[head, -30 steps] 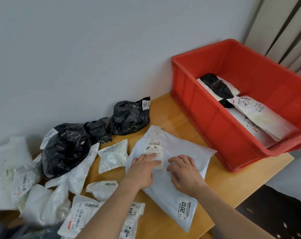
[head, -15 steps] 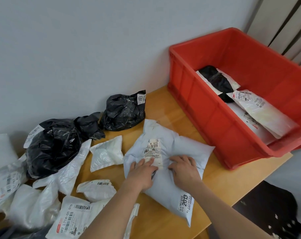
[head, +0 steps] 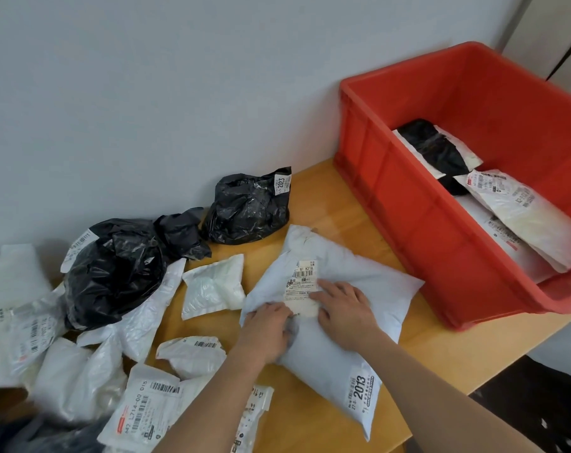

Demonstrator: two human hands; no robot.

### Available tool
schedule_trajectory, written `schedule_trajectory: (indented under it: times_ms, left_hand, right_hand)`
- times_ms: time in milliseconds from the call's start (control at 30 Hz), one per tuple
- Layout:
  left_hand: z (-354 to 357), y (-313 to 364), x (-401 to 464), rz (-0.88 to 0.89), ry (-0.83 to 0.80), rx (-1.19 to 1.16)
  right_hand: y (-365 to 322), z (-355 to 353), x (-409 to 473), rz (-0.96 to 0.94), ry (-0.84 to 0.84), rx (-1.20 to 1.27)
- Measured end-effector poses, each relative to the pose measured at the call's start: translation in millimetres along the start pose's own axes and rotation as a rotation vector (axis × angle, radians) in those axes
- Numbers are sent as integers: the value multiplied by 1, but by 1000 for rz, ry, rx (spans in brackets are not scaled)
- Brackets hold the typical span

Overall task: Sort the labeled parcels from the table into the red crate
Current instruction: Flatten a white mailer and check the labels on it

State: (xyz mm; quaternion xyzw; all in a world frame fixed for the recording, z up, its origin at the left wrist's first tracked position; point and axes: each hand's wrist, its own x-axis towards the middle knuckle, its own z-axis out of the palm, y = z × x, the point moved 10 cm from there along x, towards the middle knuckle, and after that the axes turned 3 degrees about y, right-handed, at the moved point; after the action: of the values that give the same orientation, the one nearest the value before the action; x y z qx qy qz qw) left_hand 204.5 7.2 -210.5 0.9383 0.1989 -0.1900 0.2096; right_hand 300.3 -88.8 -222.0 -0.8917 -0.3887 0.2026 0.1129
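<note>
While both hands rest on it, the parcel [head: 359,289] lies flat on the table [head: 441,358], just left of the crate [head: 408,197]. It is a puffy pale grey mailer with a white barcode label [head: 305,282] near its middle and a "2013" sticker [head: 359,392] at its near corner. The left hand [head: 266,328] lies on the near-left part of the parcel with fingers curled into the film; whether it pinches the film cannot be told. The right hand [head: 343,310] presses down flat, fingers extended, fingertips at the label's right edge.

Compared with half a second ago, the right hand has shifted up beside the label, and the left hand has drawn back towards the parcel's left edge. The parcel stays in the same spot on the table.

Its long axis runs from the near-right corner to the far-left corner, diagonal to the table edge. Beyond it, a black bag [head: 248,212] sits against the wall. Farther right, the crate holds white and black parcels.
</note>
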Motion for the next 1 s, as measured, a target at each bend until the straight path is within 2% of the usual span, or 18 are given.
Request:
schedule_trajectory:
  times_ms: [167, 267, 400, 433, 500, 567, 667, 900, 1000]
  left_hand:
    - [3, -4, -1, -47, -20, -53]
    - [-3, -1, -1, -59, -6, -84]
    - [-38, 7, -4, -9, 250, -103]
    - [-42, 11, -6, 18, 284, -140]
    - [-36, 19, -6, 67, 219, -235]
    - [-16, 27, -7, 93, 54, -280]
    - [14, 30, -9, 79, -101, -171]
    - [40, 33, -15, 27, -228, -38]
    - [27, 33, -11, 10, -176, -77]
  right_hand:
    - [1, 9, 8, 15, -77, -6]
    - [6, 11, 13, 19, -161, 144]
    - [21, -39, 4, 102, 131, 438]
    - [25, -45, -3, 133, 156, 479]
    - [27, -45, -12, 159, 95, 518]
    - [24, -30, -19, 148, -59, 477]
    - [27, 6, -31, 153, -262, 365]
    - [27, 23, -39, 173, -292, 216]
    - [19, 16, -40, 186, -315, 222]
